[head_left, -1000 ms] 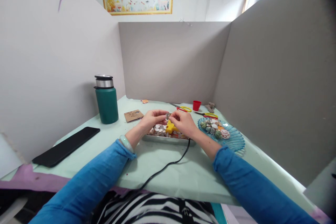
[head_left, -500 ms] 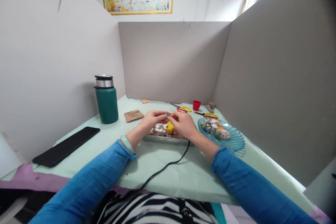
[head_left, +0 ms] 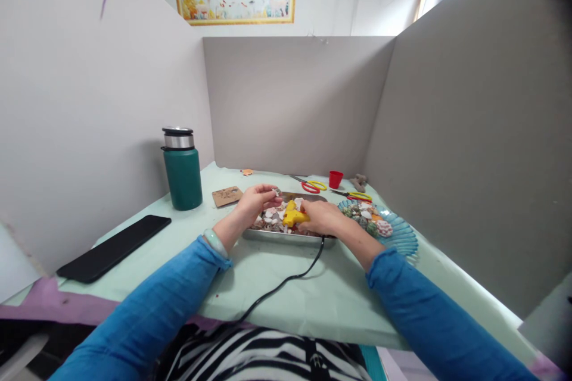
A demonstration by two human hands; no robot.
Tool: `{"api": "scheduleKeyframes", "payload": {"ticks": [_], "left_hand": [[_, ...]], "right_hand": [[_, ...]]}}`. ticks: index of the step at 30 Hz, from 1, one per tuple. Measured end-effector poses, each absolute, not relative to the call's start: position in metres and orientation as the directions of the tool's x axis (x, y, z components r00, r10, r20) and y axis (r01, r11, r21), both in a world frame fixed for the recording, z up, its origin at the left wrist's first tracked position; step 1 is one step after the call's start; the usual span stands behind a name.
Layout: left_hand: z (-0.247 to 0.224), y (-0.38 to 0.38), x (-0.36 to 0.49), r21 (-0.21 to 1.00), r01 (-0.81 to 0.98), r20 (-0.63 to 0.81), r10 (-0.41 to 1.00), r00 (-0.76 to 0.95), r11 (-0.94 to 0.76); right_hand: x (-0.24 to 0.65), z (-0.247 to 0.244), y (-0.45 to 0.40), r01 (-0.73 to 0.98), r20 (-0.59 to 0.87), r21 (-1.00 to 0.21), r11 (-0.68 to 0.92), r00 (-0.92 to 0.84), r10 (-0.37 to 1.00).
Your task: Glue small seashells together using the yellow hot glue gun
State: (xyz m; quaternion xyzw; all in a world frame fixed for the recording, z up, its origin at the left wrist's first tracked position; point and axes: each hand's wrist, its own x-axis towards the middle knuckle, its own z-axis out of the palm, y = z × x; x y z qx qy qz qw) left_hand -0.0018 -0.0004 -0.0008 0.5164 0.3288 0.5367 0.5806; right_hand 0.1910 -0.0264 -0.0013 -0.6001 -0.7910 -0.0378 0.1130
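My left hand pinches a small greenish shell between thumb and fingertips, over the left side of a metal tray. Loose shells fill much of the tray. On them lies a yellow glue gun, its black cord running over the tray's front edge towards me. My right hand is closed around the glue gun's handle at the tray's right side, with its fingertips partly hidden.
A blue glass plate of shells is at the right. Scissors, more scissors and a red cup lie behind. A green bottle, brown card and black slab are at the left.
My right hand has left my left hand, moving right and down onto the glue gun's handle. The left hand has shifted slightly left with the small shell.
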Motion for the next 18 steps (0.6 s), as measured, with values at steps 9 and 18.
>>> {"api": "scheduleKeyframes", "payload": {"ticks": [9,18], "left_hand": [[0.000,0.002,-0.006,0.939,-0.303,0.211,0.968,0.138,-0.161],[0.003,0.003,-0.007,0.909,-0.347,0.285,0.951,0.122,-0.228]], "right_hand": [[0.193,-0.003,-0.018,0.915,0.236,-0.146,0.375,-0.336,0.912],[0.203,0.015,-0.008,0.531,0.495,-0.719,0.449,-0.063,0.867]]}}
